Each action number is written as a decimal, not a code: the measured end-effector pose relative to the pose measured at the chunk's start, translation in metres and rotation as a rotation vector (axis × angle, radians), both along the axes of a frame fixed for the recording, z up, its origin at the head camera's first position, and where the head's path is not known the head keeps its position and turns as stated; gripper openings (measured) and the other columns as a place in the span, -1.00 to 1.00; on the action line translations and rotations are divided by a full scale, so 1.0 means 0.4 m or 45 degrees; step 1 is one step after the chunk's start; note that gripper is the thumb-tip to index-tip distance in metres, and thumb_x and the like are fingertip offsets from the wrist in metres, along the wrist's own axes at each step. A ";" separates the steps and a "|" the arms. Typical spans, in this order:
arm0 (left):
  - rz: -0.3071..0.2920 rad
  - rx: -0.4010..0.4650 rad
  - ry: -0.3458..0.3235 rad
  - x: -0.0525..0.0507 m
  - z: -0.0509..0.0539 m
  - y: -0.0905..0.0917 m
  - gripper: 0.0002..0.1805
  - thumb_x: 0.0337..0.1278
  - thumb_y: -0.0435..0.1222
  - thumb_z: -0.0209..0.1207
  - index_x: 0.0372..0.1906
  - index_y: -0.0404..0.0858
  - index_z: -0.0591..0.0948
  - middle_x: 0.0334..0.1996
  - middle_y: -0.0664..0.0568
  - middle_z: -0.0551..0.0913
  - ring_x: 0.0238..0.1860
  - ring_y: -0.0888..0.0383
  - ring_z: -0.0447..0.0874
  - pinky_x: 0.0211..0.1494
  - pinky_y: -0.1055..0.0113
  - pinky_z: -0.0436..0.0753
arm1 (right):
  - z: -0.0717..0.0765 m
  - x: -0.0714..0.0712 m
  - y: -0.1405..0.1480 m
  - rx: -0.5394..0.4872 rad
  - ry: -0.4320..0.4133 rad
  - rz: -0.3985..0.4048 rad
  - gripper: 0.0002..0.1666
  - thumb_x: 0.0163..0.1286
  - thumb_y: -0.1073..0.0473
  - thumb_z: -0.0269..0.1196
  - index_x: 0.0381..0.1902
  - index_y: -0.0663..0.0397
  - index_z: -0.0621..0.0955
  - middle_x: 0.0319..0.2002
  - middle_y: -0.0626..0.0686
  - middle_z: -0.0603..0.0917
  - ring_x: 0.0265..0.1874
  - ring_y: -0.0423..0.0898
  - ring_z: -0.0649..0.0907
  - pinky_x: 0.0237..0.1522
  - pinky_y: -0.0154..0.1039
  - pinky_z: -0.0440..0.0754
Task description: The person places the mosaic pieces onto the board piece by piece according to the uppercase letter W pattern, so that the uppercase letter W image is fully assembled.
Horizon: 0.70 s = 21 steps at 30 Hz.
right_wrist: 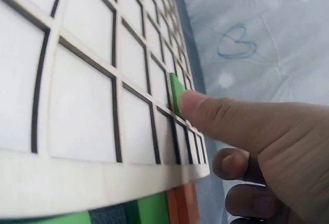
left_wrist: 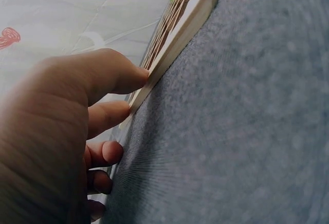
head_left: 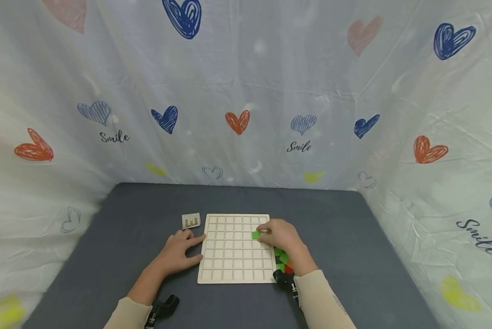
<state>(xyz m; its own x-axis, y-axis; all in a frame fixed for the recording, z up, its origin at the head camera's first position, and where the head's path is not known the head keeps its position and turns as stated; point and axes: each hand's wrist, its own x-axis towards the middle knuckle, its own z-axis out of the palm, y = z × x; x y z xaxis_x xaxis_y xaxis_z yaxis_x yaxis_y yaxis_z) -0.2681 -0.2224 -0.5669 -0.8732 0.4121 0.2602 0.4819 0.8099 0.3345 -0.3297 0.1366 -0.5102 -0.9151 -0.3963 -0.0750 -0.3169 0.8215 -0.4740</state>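
A pale wooden board with a grid of square cells lies on the dark table. My left hand rests at its left side, thumb and forefinger touching the edge; the other fingers are loosely bent in the left wrist view. Over the board's right part, my right hand pinches a green square tile at a cell in the upper rows. In the right wrist view the thumb lies against that green tile, which stands tilted at the grid; the forefinger's tip is hidden.
Several loose green tiles and a red tile lie along the board's right edge, partly under the right forearm. A small printed grid card lies beyond the left hand. A curtain with hearts hangs behind the table.
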 end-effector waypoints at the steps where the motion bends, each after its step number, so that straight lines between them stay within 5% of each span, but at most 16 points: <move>1: 0.001 -0.008 -0.001 0.000 0.000 0.000 -0.36 0.24 0.04 0.34 0.38 -0.10 0.61 -0.25 0.20 0.31 -0.30 0.21 0.08 -0.17 0.14 0.12 | -0.002 0.002 0.006 -0.018 -0.004 -0.013 -0.63 0.37 -0.05 0.43 0.11 -0.19 0.78 -0.40 -0.02 0.72 -0.54 -0.15 0.58 -0.53 -0.23 0.44; 5: 0.012 -0.025 0.005 0.000 -0.002 -0.005 -0.36 0.23 0.04 0.35 0.37 -0.09 0.61 -0.24 0.20 0.31 -0.29 0.21 0.07 -0.18 0.15 0.11 | -0.011 0.008 0.032 -0.080 0.010 -0.067 -0.60 0.43 -0.10 0.37 0.16 -0.18 0.76 -0.53 -0.07 0.50 -0.64 -0.15 0.37 -0.56 -0.23 0.32; 15: 0.015 -0.015 -0.001 -0.005 -0.001 -0.007 -0.36 0.23 0.04 0.35 0.38 -0.07 0.61 -0.24 0.21 0.31 -0.29 0.23 0.07 -0.17 0.16 0.12 | -0.013 0.022 0.103 -0.250 0.003 -0.233 -0.66 0.45 -0.03 0.36 0.10 -0.10 0.79 -0.35 -0.08 0.58 -0.44 -0.10 0.48 -0.37 -0.14 0.45; 21: 0.008 -0.005 -0.005 -0.003 -0.001 -0.001 -0.36 0.23 0.04 0.35 0.38 -0.07 0.61 -0.26 0.22 0.29 -0.30 0.23 0.06 -0.17 0.15 0.11 | -0.025 0.027 0.139 -0.252 -0.055 -0.277 -0.67 0.37 0.01 0.44 0.06 -0.07 0.81 -0.54 0.01 0.42 -0.55 -0.07 0.38 -0.45 -0.18 0.33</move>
<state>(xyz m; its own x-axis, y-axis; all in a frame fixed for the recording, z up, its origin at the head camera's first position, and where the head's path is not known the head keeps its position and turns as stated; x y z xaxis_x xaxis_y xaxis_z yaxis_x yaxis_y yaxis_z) -0.2695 -0.2228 -0.5675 -0.8768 0.4078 0.2548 0.4756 0.8140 0.3334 -0.3189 0.1921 -0.5203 -0.9778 -0.2019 -0.0562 -0.1197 0.7581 -0.6411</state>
